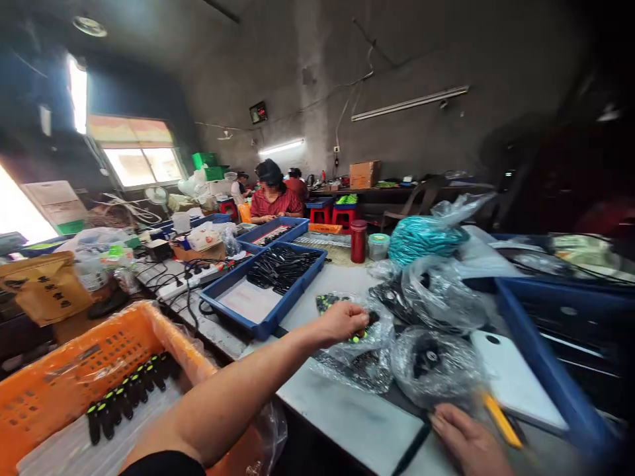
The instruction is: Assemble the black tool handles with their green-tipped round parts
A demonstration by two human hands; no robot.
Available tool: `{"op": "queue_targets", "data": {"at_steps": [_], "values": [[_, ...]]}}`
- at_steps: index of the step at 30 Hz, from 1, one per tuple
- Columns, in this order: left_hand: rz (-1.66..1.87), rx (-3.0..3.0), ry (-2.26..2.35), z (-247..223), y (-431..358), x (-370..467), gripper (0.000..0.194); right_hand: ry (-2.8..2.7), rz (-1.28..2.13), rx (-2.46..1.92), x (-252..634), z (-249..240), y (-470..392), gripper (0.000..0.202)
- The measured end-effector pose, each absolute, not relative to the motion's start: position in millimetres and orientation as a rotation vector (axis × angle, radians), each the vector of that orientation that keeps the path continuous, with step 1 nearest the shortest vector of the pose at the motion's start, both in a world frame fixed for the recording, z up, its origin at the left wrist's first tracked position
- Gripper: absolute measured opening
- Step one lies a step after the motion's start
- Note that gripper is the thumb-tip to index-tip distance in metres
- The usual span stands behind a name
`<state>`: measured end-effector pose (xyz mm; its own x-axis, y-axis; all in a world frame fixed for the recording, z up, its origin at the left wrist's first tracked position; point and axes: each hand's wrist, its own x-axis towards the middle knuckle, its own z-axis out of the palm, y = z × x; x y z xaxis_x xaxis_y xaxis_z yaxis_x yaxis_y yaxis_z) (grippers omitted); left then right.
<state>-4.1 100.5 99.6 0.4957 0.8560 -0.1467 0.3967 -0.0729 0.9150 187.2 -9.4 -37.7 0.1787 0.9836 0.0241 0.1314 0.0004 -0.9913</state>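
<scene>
My left hand (347,320) reaches across the table with fingers pinched together over an open clear plastic bag (380,340). Small black pieces with bright green spots (325,302) lie in and around that bag. A dark bit shows at the fingertips, too small to make out. At the bottom right my right hand (464,436) is closed on the end of a long black piece (414,446), blurred, slanting down to the left. Just beyond it sits another clear bag (436,363) with dark parts inside. A yellow tool (501,420), perhaps a cutter, lies beside the right hand.
An orange crate (89,357) on the left holds a row of black parts with green ends (131,390). A blue tray (258,327) carries black pieces. Turquoise bundles (421,239), a red cup (358,241) and a blue bin (526,337) stand around. A co-worker (278,201) sits opposite.
</scene>
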Motion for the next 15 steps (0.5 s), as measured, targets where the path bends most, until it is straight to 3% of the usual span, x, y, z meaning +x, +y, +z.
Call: {"op": "queue_targets", "data": {"at_steps": [7, 15], "values": [[0.190, 1.741, 0.870, 76, 80, 45, 0.018, -1.031, 1.096, -1.200, 181, -29, -8, 0.030], [0.398, 1.731, 1.012, 61, 58, 54, 0.020, -0.975, 1.054, -1.164, 179, -22, -6, 0.029]]}}
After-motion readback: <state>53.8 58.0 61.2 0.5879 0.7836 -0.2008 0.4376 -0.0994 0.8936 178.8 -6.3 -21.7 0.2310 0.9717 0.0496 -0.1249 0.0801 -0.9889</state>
